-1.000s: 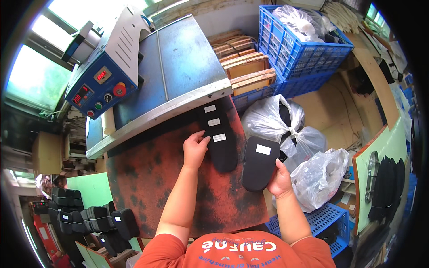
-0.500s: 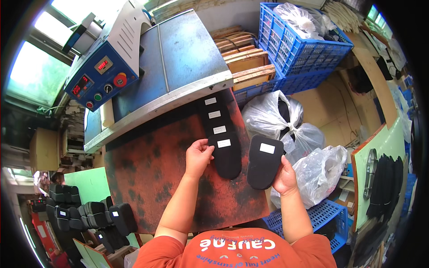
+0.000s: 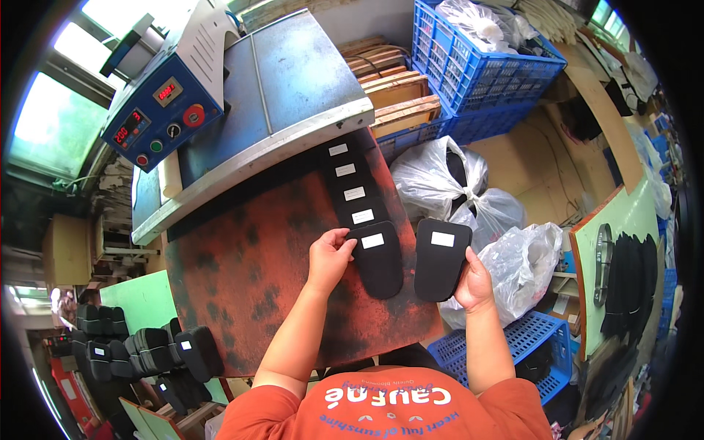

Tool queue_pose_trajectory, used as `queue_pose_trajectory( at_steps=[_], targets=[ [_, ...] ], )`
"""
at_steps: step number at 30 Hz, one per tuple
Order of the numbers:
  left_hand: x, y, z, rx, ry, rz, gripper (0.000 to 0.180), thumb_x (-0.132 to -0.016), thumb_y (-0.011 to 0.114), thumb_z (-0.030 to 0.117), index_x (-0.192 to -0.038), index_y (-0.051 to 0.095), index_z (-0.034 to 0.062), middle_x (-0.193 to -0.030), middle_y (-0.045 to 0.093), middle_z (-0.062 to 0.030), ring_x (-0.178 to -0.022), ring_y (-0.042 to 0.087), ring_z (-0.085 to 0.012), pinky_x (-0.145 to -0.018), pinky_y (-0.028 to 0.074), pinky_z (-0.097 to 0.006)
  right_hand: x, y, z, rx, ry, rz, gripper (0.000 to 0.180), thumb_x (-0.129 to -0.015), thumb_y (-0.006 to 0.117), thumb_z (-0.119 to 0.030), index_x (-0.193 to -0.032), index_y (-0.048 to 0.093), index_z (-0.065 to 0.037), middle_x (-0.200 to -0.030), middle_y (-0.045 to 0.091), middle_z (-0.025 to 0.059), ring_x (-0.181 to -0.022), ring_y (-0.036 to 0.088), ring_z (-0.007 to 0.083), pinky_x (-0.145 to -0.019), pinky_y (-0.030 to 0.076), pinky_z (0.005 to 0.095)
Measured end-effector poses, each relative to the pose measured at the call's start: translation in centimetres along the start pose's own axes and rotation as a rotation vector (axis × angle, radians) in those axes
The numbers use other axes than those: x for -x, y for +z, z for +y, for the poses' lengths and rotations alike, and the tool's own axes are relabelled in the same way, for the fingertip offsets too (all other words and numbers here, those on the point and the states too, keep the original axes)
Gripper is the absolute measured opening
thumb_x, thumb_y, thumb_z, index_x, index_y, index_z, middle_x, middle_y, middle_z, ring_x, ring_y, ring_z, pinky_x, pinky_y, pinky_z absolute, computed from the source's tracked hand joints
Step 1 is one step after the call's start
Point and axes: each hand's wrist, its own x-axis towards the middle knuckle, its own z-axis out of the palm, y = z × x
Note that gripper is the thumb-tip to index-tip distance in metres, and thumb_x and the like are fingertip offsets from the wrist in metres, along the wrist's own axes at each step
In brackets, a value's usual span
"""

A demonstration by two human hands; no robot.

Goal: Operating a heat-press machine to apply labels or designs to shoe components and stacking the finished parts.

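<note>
A black pad with rounded corners and a white label (image 3: 380,270) lies at the near end of an overlapping row. My left hand (image 3: 328,262) pinches its upper left corner between thumb and fingers. Beyond it, several similar labelled black pads (image 3: 350,183) run up the red-brown board toward the press, mostly covered by one another except their labels. Over the board's right edge, my right hand (image 3: 475,284) grips another labelled black pad (image 3: 442,268) by its right side; whether more pads are stacked under it is hidden.
A blue press with a control panel (image 3: 163,121) stands at the far left, its metal plate (image 3: 293,70) overhanging the red-brown board (image 3: 249,293). To the right are clear plastic bags (image 3: 513,271) and blue crates (image 3: 477,81). More black pads (image 3: 150,352) sit at lower left.
Another labelled pad now lies at the near end of the row, under my left hand. The right-hand pad has turned a little more upright. The whole view has shifted slightly.
</note>
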Motion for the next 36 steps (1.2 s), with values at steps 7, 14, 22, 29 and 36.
queue_pose_trajectory(
  at_steps=[7,14,22,29,36],
  targets=[
    [4.4,1.9,1.5,0.143,0.031,-0.303,0.03,-0.079,0.067,0.004,-0.108,0.057,-0.0004,-0.08,0.058,0.0001,-0.062,0.053,-0.0061,-0.054,0.045,-0.02,1.7,2.2,3.8,0.155,-0.003,0.038,0.034,-0.09,0.053,-0.011,-0.123,0.045,-0.007,-0.116,0.056,0.0058,-0.107,0.054,0.0187,-0.093,0.043,0.0342],
    [4.5,0.4,-0.9,0.029,-0.089,-0.09,0.025,-0.08,0.066,0.004,-0.104,0.058,-0.0006,-0.079,0.06,-0.0024,-0.062,0.055,-0.0071,-0.052,0.046,-0.02,3.6,-0.6,0.7,0.06,-0.079,0.07,0.039,-0.093,0.047,-0.024,-0.125,0.045,-0.001,-0.121,0.054,0.0123,-0.111,0.052,0.025,-0.097,0.04,0.0394],
    [7.8,2.2,0.2,0.121,0.107,-0.349,0.028,-0.082,0.063,0.002,-0.108,0.055,0.0001,-0.083,0.058,-0.0022,-0.063,0.053,-0.0057,-0.054,0.046,-0.019,4.9,1.0,5.0,0.172,-0.074,0.078,0.035,-0.089,0.055,-0.009,-0.123,0.047,-0.005,-0.115,0.056,0.0058,-0.104,0.055,0.0183,-0.092,0.044,0.0337],
    [8.8,0.9,-1.8,-0.012,-0.046,-0.177,0.027,-0.08,0.065,0.003,-0.104,0.054,-0.0022,-0.077,0.056,-0.0044,-0.06,0.056,-0.0081,-0.052,0.048,-0.021,7.0,-3.1,1.2,0.094,-0.166,0.145,0.044,-0.097,0.034,-0.032,-0.126,0.043,0.0,-0.123,0.052,0.0145,-0.113,0.051,0.0282,-0.099,0.039,0.0413],
    [11.3,2.6,-0.8,0.047,0.264,-0.352,0.039,-0.081,0.064,0.003,-0.117,0.05,0.0019,-0.089,0.055,-0.0045,-0.06,0.052,-0.0065,-0.051,0.046,-0.019,8.6,0.0,5.6,0.172,-0.13,0.112,0.036,-0.09,0.052,-0.01,-0.125,0.046,-0.005,-0.118,0.055,0.0083,-0.108,0.054,0.0208,-0.094,0.043,0.0357]
  ],
)
